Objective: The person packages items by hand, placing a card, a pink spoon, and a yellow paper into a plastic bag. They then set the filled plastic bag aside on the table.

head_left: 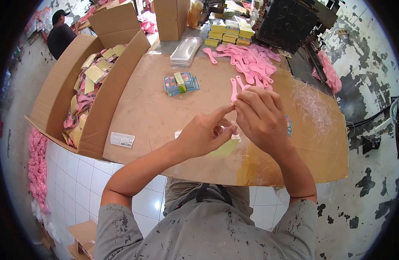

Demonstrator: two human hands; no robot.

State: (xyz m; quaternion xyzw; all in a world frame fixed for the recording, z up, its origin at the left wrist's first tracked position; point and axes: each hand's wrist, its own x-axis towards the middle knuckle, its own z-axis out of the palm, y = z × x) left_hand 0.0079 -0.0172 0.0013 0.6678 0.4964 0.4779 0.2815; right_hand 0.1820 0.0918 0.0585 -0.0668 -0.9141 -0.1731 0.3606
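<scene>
My left hand is over the front of the cardboard-topped table, its index finger reaching to the fingertips of my right hand. The left thumb and other fingers curl around something small and pale pink, too hidden to name. My right hand is closed in a pinch; what it grips is hidden. Just beyond the fingertips is a pink spoon, and I cannot tell whether they touch it. A yellow-green card lies beneath my hands. Farther back is a heap of pink spoons.
A large carton of spoons and cards stands left. On the table are bundled blue cards, clear plastic sleeves, yellow card stacks, a label and plastic strands. A person is at far left.
</scene>
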